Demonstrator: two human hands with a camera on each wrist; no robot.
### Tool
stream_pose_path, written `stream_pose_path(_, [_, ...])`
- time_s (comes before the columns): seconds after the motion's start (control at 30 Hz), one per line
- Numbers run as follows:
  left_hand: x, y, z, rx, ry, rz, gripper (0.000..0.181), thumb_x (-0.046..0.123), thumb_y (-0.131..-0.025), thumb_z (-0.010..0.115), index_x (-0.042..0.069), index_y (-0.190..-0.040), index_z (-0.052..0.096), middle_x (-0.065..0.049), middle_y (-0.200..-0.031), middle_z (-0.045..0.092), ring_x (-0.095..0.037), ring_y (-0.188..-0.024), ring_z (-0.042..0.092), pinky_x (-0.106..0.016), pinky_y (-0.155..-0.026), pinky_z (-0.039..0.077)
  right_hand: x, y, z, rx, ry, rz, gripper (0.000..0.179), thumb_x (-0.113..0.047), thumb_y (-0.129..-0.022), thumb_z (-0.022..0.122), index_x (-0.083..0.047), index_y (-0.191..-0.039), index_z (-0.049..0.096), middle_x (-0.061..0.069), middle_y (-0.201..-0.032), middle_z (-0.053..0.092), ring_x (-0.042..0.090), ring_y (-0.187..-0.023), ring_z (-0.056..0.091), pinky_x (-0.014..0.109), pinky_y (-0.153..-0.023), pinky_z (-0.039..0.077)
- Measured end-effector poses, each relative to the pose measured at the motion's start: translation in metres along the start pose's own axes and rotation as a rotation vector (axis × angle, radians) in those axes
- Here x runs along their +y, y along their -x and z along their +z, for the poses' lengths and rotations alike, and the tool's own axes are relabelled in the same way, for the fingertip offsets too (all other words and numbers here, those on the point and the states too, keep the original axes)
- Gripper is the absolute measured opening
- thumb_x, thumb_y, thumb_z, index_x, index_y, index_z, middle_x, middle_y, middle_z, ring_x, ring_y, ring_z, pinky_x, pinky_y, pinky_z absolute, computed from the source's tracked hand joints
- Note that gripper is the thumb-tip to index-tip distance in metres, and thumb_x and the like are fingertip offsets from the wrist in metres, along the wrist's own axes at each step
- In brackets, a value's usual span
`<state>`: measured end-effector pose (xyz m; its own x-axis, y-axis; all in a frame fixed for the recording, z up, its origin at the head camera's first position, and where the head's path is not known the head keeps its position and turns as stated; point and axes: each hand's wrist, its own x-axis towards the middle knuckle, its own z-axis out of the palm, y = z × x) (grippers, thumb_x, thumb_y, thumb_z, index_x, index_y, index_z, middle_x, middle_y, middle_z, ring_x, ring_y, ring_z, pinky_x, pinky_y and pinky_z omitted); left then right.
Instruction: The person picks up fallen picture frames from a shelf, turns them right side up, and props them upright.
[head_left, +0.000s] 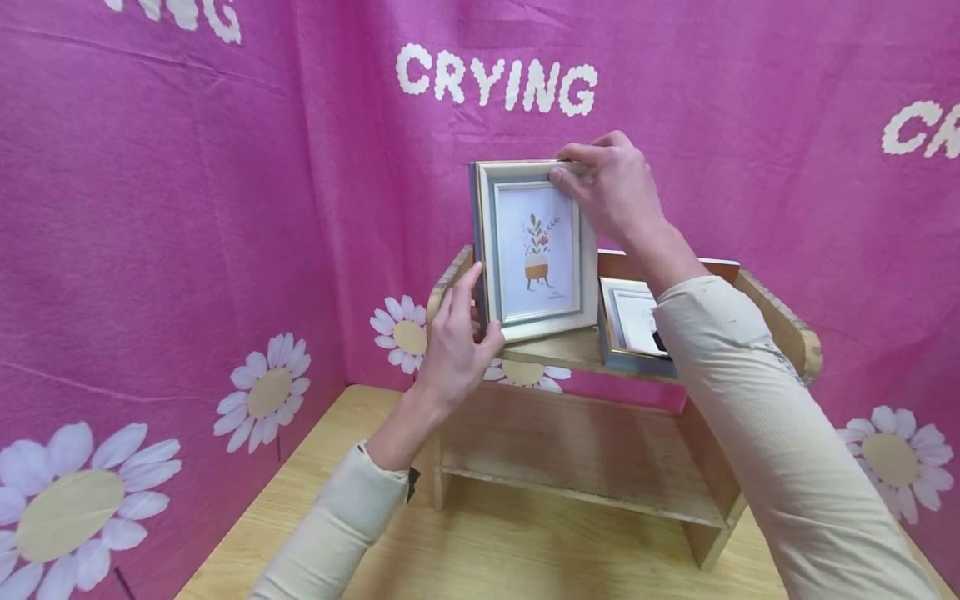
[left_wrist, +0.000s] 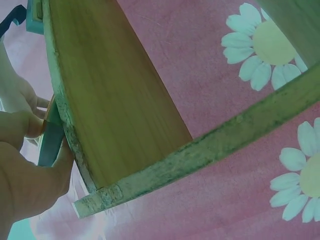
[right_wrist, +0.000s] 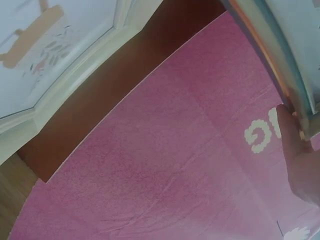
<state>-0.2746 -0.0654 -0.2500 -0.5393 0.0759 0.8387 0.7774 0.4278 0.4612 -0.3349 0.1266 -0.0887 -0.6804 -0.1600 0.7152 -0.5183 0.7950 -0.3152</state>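
Note:
A cream and blue-grey picture frame (head_left: 536, 250) with a potted-plant print stands upright on the left part of the wooden shelf's top board (head_left: 555, 350). My right hand (head_left: 615, 187) pinches its upper right corner, thumb on the front and fingers over the top edge. Low on the left side, my left hand (head_left: 453, 342) holds the lower corner between thumb and fingers. In the left wrist view the frame's edge (left_wrist: 51, 142) shows between thumb and fingers, beside the shelf board. A second picture frame (head_left: 633, 321) leans back on the right part of the top board, partly behind my right forearm.
The small wooden shelf has raised side panels (head_left: 780, 325) and a lower board (head_left: 570, 450). It stands on a light wood table (head_left: 300, 500). A reddish-brown back strip (right_wrist: 100, 115) runs behind the second frame. Pink cloth (head_left: 187, 208) with daisies and lettering hangs close behind and left.

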Motion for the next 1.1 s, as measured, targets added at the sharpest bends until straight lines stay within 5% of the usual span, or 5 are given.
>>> stream_pose_path(0.27, [0.0,-0.003,-0.002,-0.028,-0.04,-0.018,0.068,-0.01,-0.089,0.057,-0.004,-0.151,0.029,-0.025,-0.136,0.051,-0.03,-0.105,0.065,-0.032,-0.083,0.06,0.01,0.004,-0.007,0.049,-0.103,-0.032,0.027,-0.017,-0.095,0.067,-0.011,-0.12,0.073,0.017,-0.114,0.049,0.02,-0.091,0.047,0.028,-0.073,0.04])
stream_pose_path(0.5, [-0.002,-0.006,0.001,-0.035,-0.21,-0.026,0.069,-0.013,-0.091,0.054,-0.005,-0.153,0.024,-0.027,-0.147,0.043,-0.037,-0.125,0.054,-0.04,-0.106,0.047,0.017,0.006,-0.011,0.08,-0.163,-0.084,0.022,-0.008,-0.093,0.067,-0.007,-0.113,0.075,0.011,-0.104,0.047,0.012,-0.085,0.043,0.021,-0.071,0.037])
stream_pose_path(0.73, [-0.005,-0.012,0.006,-0.048,-0.283,-0.073,0.07,-0.014,-0.091,0.054,-0.005,-0.153,0.022,-0.025,-0.151,0.04,-0.038,-0.127,0.052,-0.04,-0.109,0.044,0.02,0.01,-0.013,0.059,-0.144,-0.057,0.027,-0.008,-0.097,0.059,-0.01,-0.12,0.073,0.018,-0.108,0.058,0.018,-0.088,0.049,0.021,-0.069,0.04])
stream_pose_path(1.1, [-0.003,-0.016,0.003,-0.133,-0.259,-0.136,0.076,-0.017,-0.092,0.05,-0.004,-0.156,0.013,-0.02,-0.162,0.022,-0.03,-0.147,0.029,-0.033,-0.117,0.03,0.024,0.008,-0.014,-0.022,-0.192,0.025,0.031,-0.013,-0.099,0.055,-0.013,-0.127,0.069,0.015,-0.106,0.068,0.011,-0.08,0.052,0.017,-0.063,0.04])
